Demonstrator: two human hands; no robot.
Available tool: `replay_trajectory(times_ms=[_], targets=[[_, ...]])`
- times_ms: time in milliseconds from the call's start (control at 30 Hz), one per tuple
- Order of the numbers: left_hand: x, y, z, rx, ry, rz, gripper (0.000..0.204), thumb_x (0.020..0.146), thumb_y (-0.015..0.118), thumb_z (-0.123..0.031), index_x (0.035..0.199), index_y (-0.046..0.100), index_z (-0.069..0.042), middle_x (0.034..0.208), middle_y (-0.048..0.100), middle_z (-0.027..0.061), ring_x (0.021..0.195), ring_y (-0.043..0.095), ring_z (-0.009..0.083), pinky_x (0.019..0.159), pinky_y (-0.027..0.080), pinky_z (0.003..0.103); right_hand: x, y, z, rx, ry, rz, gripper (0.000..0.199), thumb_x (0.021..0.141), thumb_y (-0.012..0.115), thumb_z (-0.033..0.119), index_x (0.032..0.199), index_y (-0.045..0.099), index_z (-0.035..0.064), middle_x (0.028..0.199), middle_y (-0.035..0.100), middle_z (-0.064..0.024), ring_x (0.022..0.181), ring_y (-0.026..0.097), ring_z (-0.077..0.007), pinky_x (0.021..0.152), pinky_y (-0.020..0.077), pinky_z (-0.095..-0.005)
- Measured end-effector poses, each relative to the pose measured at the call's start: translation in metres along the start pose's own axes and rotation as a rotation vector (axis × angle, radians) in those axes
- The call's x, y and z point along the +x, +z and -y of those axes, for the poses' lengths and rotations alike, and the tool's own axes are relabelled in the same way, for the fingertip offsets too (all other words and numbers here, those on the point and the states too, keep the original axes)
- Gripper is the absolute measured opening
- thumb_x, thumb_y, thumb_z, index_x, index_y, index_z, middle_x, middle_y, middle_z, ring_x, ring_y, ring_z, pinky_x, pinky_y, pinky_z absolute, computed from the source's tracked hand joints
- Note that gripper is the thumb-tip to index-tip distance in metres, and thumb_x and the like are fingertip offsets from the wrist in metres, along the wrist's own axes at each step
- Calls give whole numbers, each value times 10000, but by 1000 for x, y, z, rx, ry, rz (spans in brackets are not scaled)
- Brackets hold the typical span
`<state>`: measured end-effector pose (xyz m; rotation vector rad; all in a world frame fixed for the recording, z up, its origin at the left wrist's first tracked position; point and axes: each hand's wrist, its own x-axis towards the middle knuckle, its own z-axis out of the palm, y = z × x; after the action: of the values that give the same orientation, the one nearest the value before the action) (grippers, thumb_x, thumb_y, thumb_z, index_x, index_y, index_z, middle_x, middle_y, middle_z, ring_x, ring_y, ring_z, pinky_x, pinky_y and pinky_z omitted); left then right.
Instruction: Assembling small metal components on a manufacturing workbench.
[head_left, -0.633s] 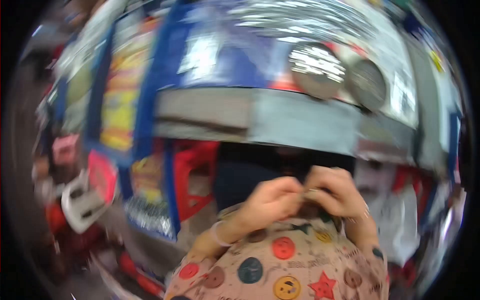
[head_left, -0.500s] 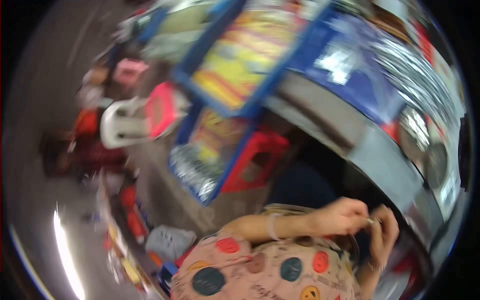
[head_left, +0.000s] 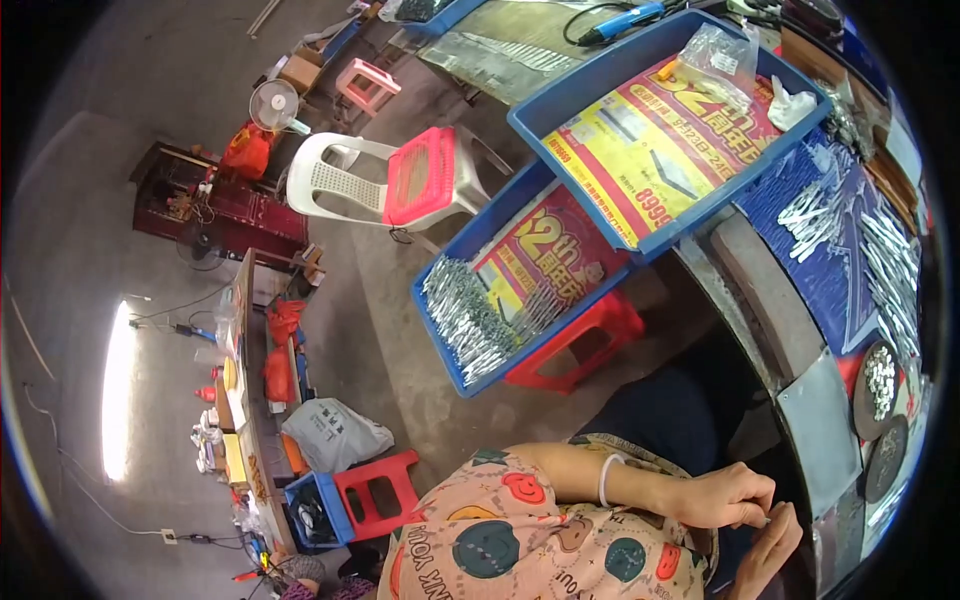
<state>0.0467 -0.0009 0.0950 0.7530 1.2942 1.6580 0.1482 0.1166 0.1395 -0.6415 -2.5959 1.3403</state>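
My left hand [head_left: 728, 497], with a white band [head_left: 607, 478] around its wrist, is closed in a pinch at the lower right. The fingertips of my right hand [head_left: 772, 552] meet it there, and its fingers are pressed together too. Whatever lies between the fingertips is too small to make out. Beside the hands is the work table's edge, with a grey metal plate [head_left: 818, 425] on it. Farther up the table sit two round dishes, one with small silvery parts [head_left: 880, 382], the other dark [head_left: 886, 462]. Slim silvery rods [head_left: 888, 270] lie in rows on blue sheeting [head_left: 775, 215].
A blue tray [head_left: 578, 195] lined with printed paper rests at the table's far left. Below it, another blue tray [head_left: 425, 300] holds many silvery rods, over a red stool [head_left: 575, 345]. A white chair [head_left: 335, 180] with a pink seat stands beyond, and a grey bag [head_left: 335, 435] lies left.
The view has turned and steadied, so the trays and table appear shifted and sharper. My two hands stay together at the fingertips, now lower in the picture.
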Motion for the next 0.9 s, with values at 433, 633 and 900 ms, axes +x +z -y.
replay_trajectory(times_ms=[433,633,900], targets=[[4,-6,-25,303,-101,59,88,852,605,-45,927,597,1,753,616,128,645,645,227,566,491,304,15,-11,-23,265,-99,178,213,898,464,125,713,487,21,601,456,-160,511,489,-341,487,392,-383],[23,-4,-24,429,-64,161,103,866,602,-30,958,583,12,712,601,86,571,589,145,516,462,253,9,-9,-50,695,68,115,553,983,346,453,696,482,1,567,447,-28,482,423,-112,446,339,-248],[24,4,-8,239,-331,116,97,898,561,-49,961,553,23,677,612,50,529,554,84,506,454,223,10,-13,-68,605,53,116,388,968,459,278,683,488,16,569,485,-102,466,460,-227,461,393,-316]])
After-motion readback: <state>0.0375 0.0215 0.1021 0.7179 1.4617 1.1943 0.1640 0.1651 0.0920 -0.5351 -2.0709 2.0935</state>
